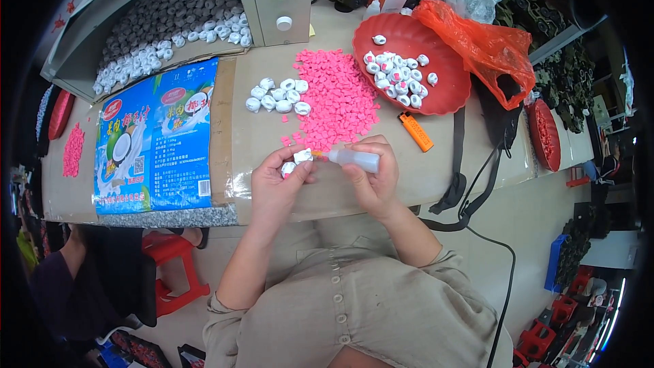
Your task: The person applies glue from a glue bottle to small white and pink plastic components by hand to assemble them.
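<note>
My left hand (278, 180) is closed round a couple of small white rounded pieces (302, 156) with dark marks, just in front of my body. In my right hand (376, 176) is a translucent squeeze bottle (359, 160), tipped sideways, its narrow nozzle pointing left at one of the white pieces. Whether the tip touches it I cannot tell. Right behind both hands spreads a heap of small pink pieces (337, 95). Left of the heap sits a cluster of similar white pieces (277, 95). A red scalloped bowl (446, 92) holds more white pieces, some with pink on them.
An orange lighter (415, 131) lies in front of the bowl, beside a red plastic bag (487, 44) and a dark strap (458, 163). Flattened blue printed cardboard (160, 140) covers the left side. Behind it, a grey machine (272, 0) with a green button adjoins many white pieces.
</note>
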The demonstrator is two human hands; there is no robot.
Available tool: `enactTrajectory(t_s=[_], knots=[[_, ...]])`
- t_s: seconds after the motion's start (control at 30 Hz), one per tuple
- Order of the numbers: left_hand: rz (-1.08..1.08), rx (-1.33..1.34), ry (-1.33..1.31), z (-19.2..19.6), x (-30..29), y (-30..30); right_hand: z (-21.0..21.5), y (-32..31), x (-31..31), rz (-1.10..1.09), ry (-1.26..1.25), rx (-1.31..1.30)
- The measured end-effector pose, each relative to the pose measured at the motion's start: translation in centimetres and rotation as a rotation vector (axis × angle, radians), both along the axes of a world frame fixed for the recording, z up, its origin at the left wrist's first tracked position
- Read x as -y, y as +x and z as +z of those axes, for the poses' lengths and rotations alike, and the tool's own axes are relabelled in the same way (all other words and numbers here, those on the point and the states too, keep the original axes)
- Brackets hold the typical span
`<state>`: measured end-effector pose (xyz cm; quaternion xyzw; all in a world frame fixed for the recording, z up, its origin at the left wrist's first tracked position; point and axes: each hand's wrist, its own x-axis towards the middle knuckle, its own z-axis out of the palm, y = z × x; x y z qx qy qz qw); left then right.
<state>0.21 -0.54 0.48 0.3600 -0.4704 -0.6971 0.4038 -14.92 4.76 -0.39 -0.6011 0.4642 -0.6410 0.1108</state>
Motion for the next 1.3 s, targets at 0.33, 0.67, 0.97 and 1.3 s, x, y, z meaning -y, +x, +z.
enactTrajectory(t_s=[0.33, 0.67, 0.97, 1.3], knots=[[0.023, -0.010, 0.001, 0.0, -0.1, 0.0, 0.2, -0.1, -0.1, -0.012, -0.004, -0.003], [0.040, -0.011, -0.015, -0.1, -0.1, -0.1, 0.2, -0.1, -0.3, 0.026, 0.095, 0.143], [0.048, -0.005, -0.003, 0.0, -0.2, -0.2, 0.1, -0.1, -0.3, 0.052, 0.102, 0.177], [0.035, -0.038, -0.025, 0.0, -0.2, 0.0, 2.1, -1.7, -0.5, 0.322, 0.314, 1.092]])
